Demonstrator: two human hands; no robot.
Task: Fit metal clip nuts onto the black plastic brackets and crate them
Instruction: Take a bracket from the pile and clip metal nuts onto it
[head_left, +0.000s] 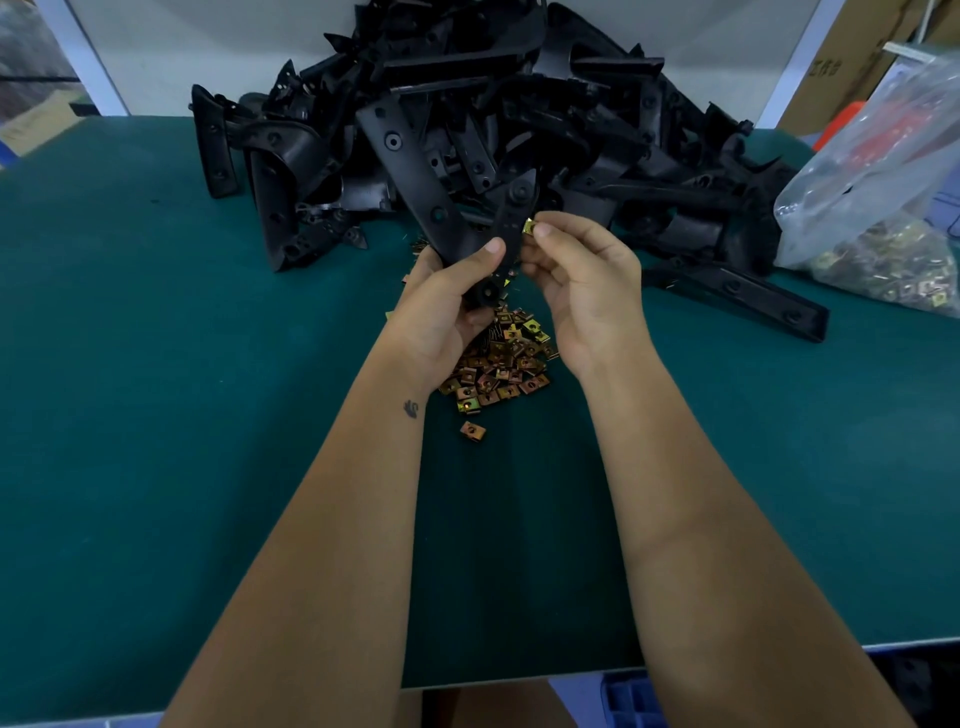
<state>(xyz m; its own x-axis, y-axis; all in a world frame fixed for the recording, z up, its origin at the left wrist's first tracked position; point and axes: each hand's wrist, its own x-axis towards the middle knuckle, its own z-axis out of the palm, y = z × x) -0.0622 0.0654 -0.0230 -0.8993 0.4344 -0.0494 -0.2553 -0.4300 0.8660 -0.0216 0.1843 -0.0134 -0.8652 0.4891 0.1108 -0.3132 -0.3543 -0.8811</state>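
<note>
My left hand grips a black plastic bracket above the green table, thumb across its lower end. My right hand pinches a brass-coloured clip nut against the right edge of the bracket's short arm. Below my hands a heap of loose clip nuts lies on the mat, and one single nut sits apart nearer to me.
A big pile of black brackets fills the back of the green table. One long bracket lies at the right. A clear plastic bag with more clip nuts sits at the far right. A blue crate shows below the table's front edge.
</note>
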